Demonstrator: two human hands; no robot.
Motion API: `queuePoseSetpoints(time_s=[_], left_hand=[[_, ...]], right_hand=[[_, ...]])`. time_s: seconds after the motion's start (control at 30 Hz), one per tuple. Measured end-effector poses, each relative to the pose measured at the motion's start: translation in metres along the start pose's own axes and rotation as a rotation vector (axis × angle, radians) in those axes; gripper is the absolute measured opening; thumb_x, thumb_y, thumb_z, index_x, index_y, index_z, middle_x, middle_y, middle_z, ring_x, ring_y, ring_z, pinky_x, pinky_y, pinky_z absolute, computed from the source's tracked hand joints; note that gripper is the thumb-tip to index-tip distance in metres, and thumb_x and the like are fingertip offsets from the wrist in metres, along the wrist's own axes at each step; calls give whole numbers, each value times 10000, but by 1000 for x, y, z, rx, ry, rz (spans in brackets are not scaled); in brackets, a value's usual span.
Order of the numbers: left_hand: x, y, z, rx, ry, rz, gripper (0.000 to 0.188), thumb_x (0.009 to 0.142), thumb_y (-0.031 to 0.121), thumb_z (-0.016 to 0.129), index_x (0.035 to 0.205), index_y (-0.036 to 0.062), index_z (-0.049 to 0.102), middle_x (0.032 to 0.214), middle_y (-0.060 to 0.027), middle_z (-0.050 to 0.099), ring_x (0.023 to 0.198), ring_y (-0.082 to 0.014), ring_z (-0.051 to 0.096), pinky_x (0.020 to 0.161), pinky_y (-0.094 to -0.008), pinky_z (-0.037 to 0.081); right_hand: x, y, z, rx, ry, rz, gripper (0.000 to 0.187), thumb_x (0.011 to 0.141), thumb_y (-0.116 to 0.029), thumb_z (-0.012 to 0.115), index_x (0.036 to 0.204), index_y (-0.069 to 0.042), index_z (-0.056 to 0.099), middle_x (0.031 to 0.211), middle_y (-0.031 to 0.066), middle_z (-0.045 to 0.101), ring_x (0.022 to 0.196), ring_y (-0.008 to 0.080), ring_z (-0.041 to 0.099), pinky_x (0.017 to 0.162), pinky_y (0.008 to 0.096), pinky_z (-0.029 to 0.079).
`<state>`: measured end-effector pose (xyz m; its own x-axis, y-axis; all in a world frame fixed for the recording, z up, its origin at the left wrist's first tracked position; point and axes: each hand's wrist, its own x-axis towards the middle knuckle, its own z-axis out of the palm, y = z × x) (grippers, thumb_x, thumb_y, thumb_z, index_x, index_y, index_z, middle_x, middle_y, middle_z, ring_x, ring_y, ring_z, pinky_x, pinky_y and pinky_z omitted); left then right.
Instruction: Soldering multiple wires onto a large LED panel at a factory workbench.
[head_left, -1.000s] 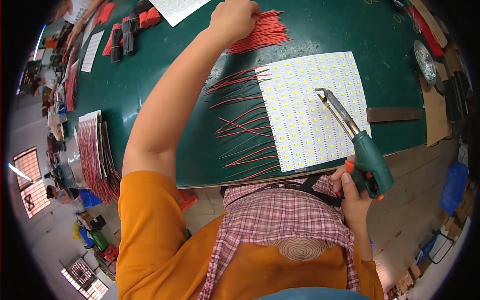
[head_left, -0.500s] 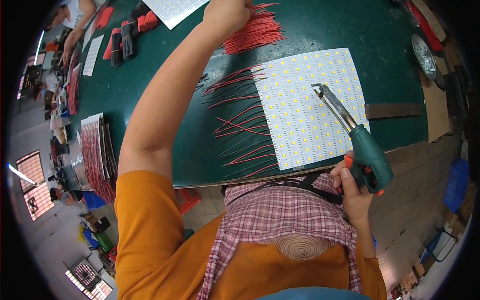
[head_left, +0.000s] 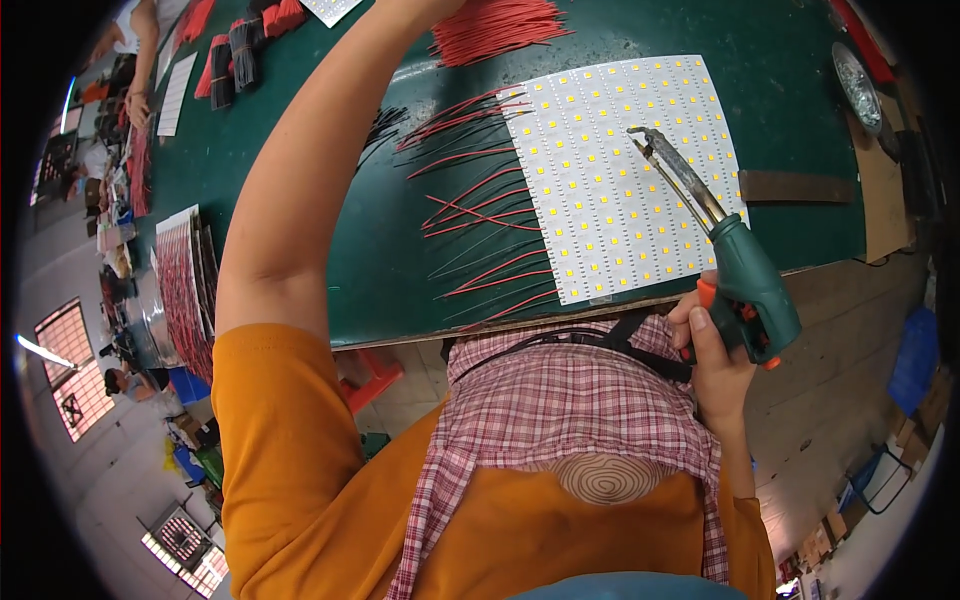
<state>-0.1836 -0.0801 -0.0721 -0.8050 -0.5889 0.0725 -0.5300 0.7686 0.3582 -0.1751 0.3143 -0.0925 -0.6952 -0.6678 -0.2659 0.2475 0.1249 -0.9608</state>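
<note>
My right hand (head_left: 722, 358) is wrapped around the handle of a green soldering gun (head_left: 757, 285) with orange parts. Its dark metal tip points up and left above a white LED board (head_left: 588, 215) dotted with yellow chips. Red and black wires (head_left: 490, 205) stick out from the board's left edge. My left arm reaches far over the table, and only the wrist end of my left hand (head_left: 428, 8) shows at the top edge; its fingers are out of the picture. Beside it lies a heap of red wires (head_left: 505, 32).
The green table (head_left: 400, 285) also bears loose black wires (head_left: 380, 130), wire bundles (head_left: 243, 55), a brown bar (head_left: 797, 188) and a round metal dish (head_left: 858, 88). Wired boards (head_left: 185, 280) are stacked at the left edge. Another person's hand (head_left: 138, 105) is at the far left.
The view has shifted, so the table and board sit higher. My left hand has slipped mostly past the top edge. My right hand still holds the soldering gun over the board.
</note>
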Motion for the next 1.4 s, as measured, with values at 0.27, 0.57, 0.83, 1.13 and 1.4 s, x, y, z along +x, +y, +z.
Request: queuePoseSetpoints(time_s=[0.27, 0.57, 0.83, 1.13, 1.4], left_hand=[[0, -6, 7, -174, 13, -15, 172, 721, 89, 615, 837, -24, 674, 662, -160, 631, 606, -217, 599, 605, -337, 472], [5, -3, -30, -734, -418, -142, 187, 751, 96, 582, 865, -21, 673, 661, -123, 624, 589, -199, 583, 588, -326, 466], [-3, -3, -7, -125, -18, 127, 180, 752, 96, 574, 841, -30, 667, 662, -108, 629, 578, -185, 576, 580, -317, 462], [1, -25, -22, -917, -536, -115, 164, 776, 81, 561, 842, -29, 662, 629, -62, 594, 541, -138, 529, 494, -298, 428], [-17, 0, -26, -231, -109, -149, 119, 774, 71, 608, 835, -3, 677, 628, -36, 604, 497, -119, 524, 447, -292, 412]], right_hand=[[-3, 1, 1, -7, 9, 2, 289, 860, -11, 532, 1144, 22, 486, 779, 62, 607, 583, 69, 506, 543, 212, 435], [1, 1, 4, -11, 40, 7, 326, 852, -48, 522, 1162, 16, 444, 741, 80, 582, 581, 97, 488, 533, 232, 421], [1, 2, 5, -33, 43, -16, 326, 851, -51, 520, 1163, 6, 446, 741, 85, 579, 570, 98, 481, 522, 232, 413], [-2, 3, 7, -51, 51, -5, 317, 853, -39, 508, 1161, 10, 451, 738, 83, 570, 575, 100, 478, 529, 237, 417], [-4, 3, 2, -16, 21, -41, 314, 855, -38, 508, 1160, 17, 457, 754, 88, 577, 581, 100, 488, 533, 237, 423]])
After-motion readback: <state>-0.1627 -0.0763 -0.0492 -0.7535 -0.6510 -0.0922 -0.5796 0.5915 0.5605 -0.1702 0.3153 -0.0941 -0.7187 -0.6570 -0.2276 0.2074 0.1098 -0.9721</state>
